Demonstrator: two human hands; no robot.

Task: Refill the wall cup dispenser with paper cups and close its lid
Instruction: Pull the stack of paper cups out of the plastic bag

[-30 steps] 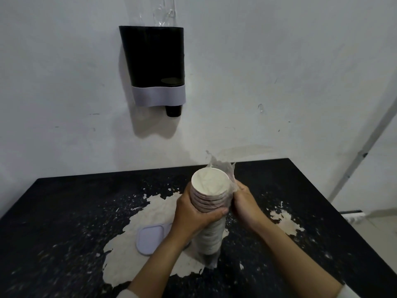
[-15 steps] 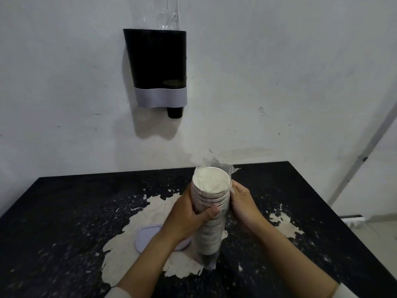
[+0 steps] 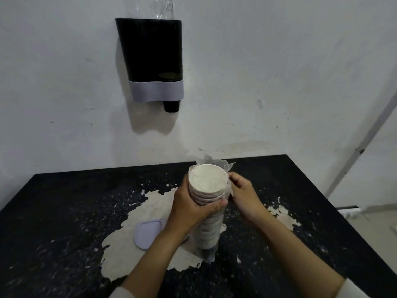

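Standing upright on the black table [image 3: 64, 211], the paper cup stack [image 3: 208, 190] is being held w/ bases up, still partly in its plastic wrap [image 3: 217, 163]. Stack is being gripped round its upper part by the left hand [image 3: 191, 209]; wrap edge is being pinched by the right hand [image 3: 242, 194] at the stack's right side. Lid [image 3: 148, 233] is lying on the table just left of the stack, so dispenser [image 3: 152, 59] on the wall is being left open; one dark cup shows at its outlet. Judged progress: early — unwrapping is being done; loading and lid closing are still pending.
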